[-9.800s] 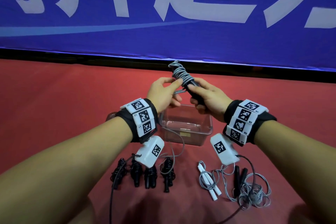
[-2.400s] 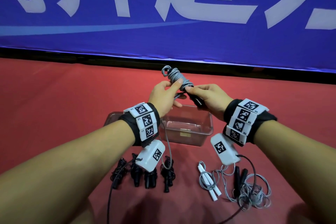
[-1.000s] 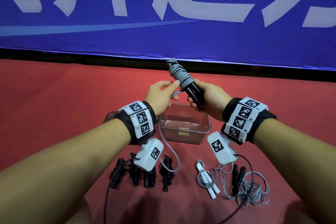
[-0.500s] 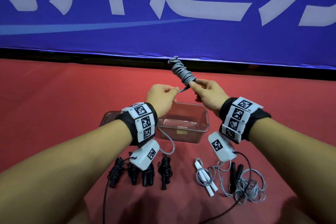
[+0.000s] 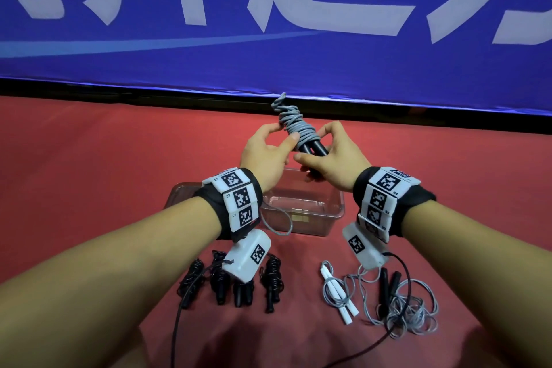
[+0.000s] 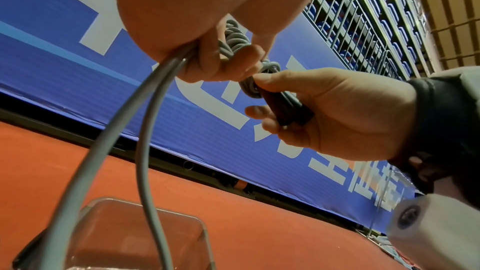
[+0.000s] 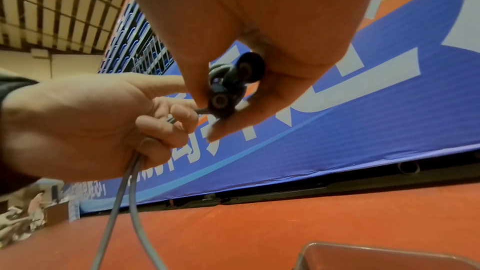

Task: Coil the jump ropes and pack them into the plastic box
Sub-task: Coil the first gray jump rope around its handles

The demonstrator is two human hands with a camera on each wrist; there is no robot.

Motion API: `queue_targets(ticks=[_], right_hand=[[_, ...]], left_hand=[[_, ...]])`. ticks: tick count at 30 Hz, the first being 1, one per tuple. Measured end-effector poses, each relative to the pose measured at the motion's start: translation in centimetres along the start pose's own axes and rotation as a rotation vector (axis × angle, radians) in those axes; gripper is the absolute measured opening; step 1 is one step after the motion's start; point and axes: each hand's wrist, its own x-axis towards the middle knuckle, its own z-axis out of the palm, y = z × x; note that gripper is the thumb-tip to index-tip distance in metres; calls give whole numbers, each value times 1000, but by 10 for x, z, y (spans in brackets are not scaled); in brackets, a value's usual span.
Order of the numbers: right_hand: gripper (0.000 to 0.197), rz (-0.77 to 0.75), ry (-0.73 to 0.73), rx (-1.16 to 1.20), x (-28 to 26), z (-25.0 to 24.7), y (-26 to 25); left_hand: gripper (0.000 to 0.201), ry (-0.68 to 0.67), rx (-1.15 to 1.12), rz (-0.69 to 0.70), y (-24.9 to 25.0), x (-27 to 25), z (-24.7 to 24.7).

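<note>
- While held above the plastic box [image 5: 301,212], the grey jump rope [image 5: 294,125] sits coiled round its two black handles [image 5: 313,148].
- Right hand [image 5: 331,158] grips the handles, fingers curled round them.
- Left hand [image 5: 264,155] pinches the loose rope end, which hangs in a loop toward the box.
- Four black coiled ropes [image 5: 230,281] lie near left on the red desk [image 5: 89,158]; a white-handled rope [image 5: 337,290] and a loose grey rope [image 5: 409,305] lie near right.
</note>
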Motion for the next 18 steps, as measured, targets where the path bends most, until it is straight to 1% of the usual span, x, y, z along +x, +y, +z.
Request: queue_targets(ticks=[4, 5, 7, 10, 12, 14, 16, 18], right_hand=[[55, 28, -31, 163, -2, 1, -7], [52, 33, -45, 199, -3, 2, -8], [49, 43, -65, 247, -2, 3, -8], [49, 73, -96, 279, -3, 2, -6], [46, 52, -116, 238, -5, 1, -5], [46, 4, -85, 150, -4, 0, -4], [49, -53, -36, 59, -1, -1, -1], [54, -109, -30, -47, 4, 0, 4]], left_hand=[[36, 17, -15, -18, -2, 3, -2], [36, 24, -18, -20, -2, 3, -3], [36, 28, -20, -25, -1, 3, -4], [37, 5, -25, -36, 4, -1, -4], [41, -13, -21, -52, 5, -3, -4], [46, -42, -43, -82, 6, -4, -4], [50, -70, -64, -112, 7, -4, -2], [52, -84, -78, -141, 10, -6, 0]])
